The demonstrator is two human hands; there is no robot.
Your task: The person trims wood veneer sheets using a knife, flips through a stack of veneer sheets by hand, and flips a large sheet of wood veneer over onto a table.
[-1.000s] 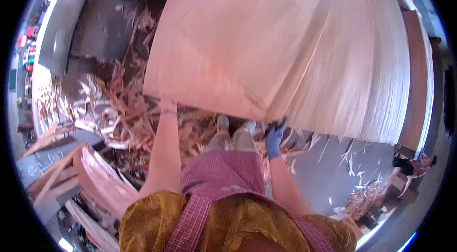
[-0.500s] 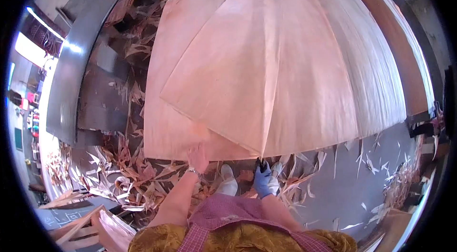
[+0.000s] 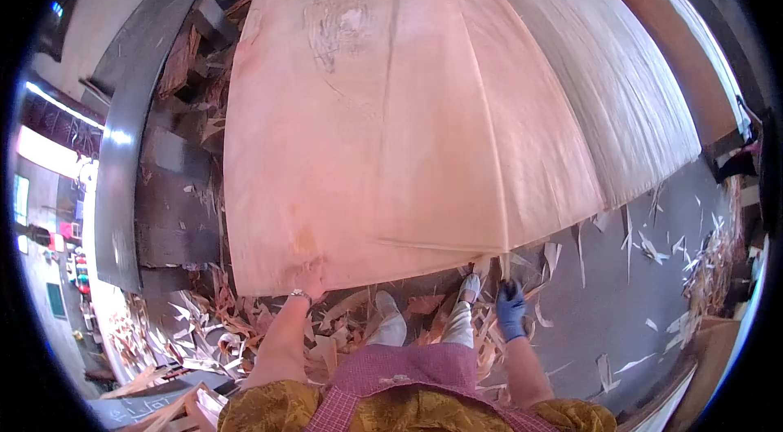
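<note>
A broad stack of thin, pinkish wood veneer sheets spreads out in front of me. My right hand, in a blue glove with dark fingertips, is closed at the near edge. A narrow folded end of the top veneer sheet runs down into its fingers. A raised crease leads from that end up across the sheet. My bare left hand, with a bracelet at the wrist, rests on the near edge further left. Its fingers lie stretched out over the veneer, slightly blurred.
Veneer scraps litter the floor around my feet. A grey metal beam runs along the left, beside dark blocks. Another veneer stack stands at the far right. Boards lie at lower left.
My right hand has moved right, drawing the folded veneer end with it. The loose flap has swung right, baring more of the sheet below. My left hand appears slightly further left.
</note>
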